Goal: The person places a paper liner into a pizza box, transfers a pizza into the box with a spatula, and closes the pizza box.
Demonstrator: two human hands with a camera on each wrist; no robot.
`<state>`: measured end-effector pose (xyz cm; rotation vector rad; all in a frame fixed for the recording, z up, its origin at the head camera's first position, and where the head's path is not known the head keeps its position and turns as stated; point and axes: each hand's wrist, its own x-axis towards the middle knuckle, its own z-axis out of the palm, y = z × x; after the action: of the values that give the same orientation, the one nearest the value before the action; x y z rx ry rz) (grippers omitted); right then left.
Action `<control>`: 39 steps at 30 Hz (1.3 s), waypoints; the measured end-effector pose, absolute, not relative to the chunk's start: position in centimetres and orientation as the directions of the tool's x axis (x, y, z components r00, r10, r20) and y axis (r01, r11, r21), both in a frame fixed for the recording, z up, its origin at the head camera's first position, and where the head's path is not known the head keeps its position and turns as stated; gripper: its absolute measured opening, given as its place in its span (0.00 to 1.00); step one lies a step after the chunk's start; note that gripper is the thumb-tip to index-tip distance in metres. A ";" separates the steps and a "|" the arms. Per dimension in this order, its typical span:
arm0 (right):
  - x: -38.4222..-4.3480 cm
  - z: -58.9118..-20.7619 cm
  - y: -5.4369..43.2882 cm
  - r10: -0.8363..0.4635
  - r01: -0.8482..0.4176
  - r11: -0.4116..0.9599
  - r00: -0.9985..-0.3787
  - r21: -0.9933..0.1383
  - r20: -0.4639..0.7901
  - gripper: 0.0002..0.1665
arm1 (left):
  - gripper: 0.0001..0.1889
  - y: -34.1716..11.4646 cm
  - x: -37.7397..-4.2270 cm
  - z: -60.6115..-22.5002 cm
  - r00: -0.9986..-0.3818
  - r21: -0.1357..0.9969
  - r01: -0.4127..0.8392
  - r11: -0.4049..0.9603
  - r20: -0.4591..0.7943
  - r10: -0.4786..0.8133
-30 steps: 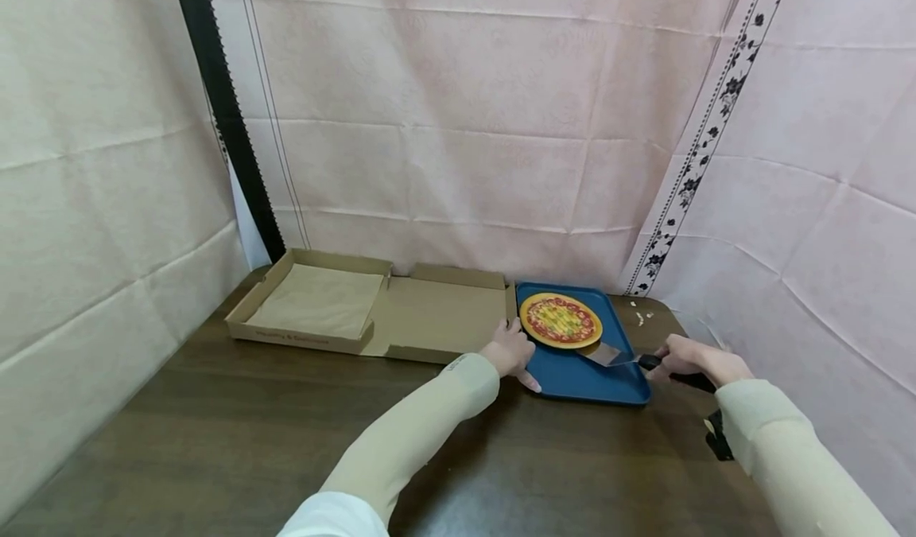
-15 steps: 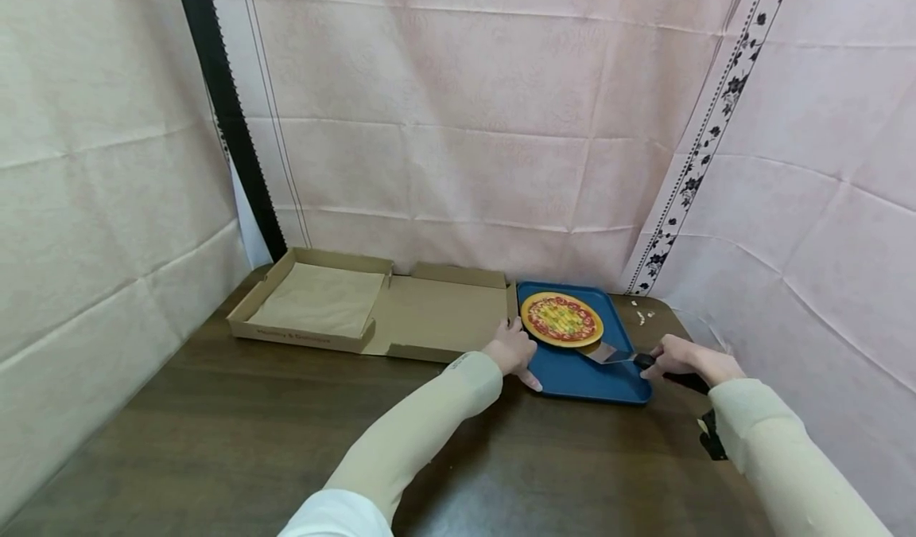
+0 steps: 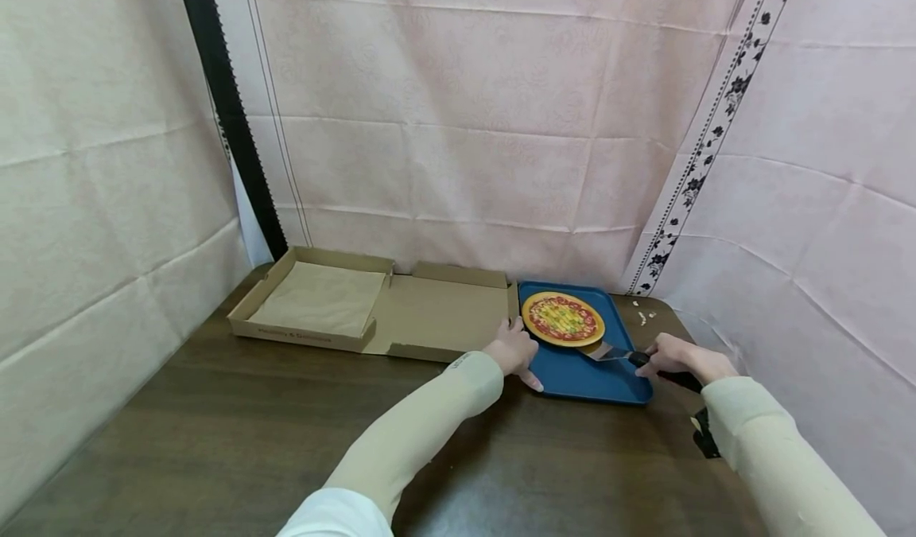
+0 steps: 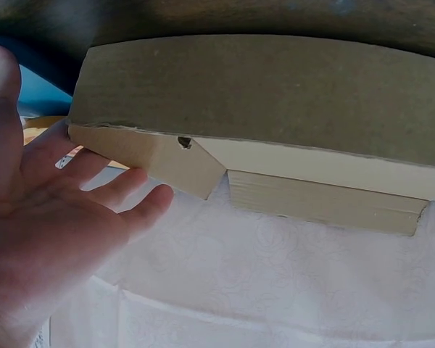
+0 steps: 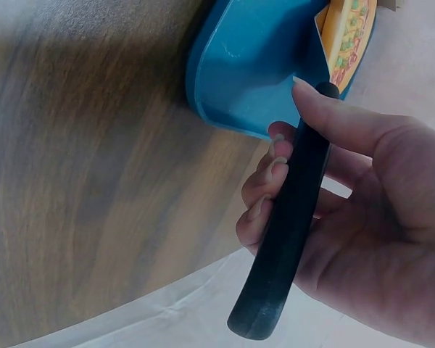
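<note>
A round pizza [image 3: 563, 319] with red, yellow and green topping lies on the blue tray [image 3: 590, 382]. My right hand [image 3: 675, 357] grips the black handle of a spatula [image 3: 601, 352], whose metal blade reaches under the pizza's near right edge. In the right wrist view the fingers wrap the handle [image 5: 283, 239] and the thumb lies along its top. My left hand [image 3: 512, 354] rests at the tray's left edge, fingers spread and thumb toward the near corner. The left wrist view has its fingers [image 4: 148, 210] loosely extended beside the cardboard side of the pizza box.
An open pizza box [image 3: 444, 314] stands left of the tray, its lid laid flat toward the tray. Brown paper [image 3: 322, 298] lines its left half. Small pale scraps [image 3: 642, 317] lie behind the tray's right side. Cloth [image 3: 458, 123] hangs around the wooden table [image 3: 250, 433].
My right hand has moved slightly left with the spatula, and a little less of the blade shows beside the pizza. The left hand and the tray stay almost still.
</note>
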<state>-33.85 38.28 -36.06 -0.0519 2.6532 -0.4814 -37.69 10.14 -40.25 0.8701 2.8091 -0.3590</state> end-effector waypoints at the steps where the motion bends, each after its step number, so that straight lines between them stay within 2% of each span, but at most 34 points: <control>1: -33.9 -36.1 38.2 -0.111 0.042 0.938 -0.904 -0.343 -0.414 0.12 | 0.37 10.2 -37.7 -40.3 -0.814 -0.180 0.572 0.800 -0.240 0.528; 15: -34.7 -36.4 37.6 -0.090 0.069 0.934 -0.904 -0.350 -0.419 0.12 | 0.39 10.4 -37.6 -40.3 -0.819 -0.200 0.567 0.799 -0.235 0.523; 24: -35.1 -36.9 37.0 -0.100 0.041 0.934 -0.923 -0.354 -0.371 0.12 | 0.41 10.4 -37.6 -40.6 -0.828 -0.204 0.552 0.809 -0.251 0.502; 39: -35.3 -37.6 36.2 -0.055 0.088 0.927 -0.929 -0.364 -0.366 0.12 | 0.42 10.4 -37.3 -40.7 -0.838 -0.229 0.539 0.810 -0.243 0.489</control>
<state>-35.30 36.21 -37.56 0.0239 2.7102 -0.5354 -37.31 10.42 -40.69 0.8086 2.8234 -0.4343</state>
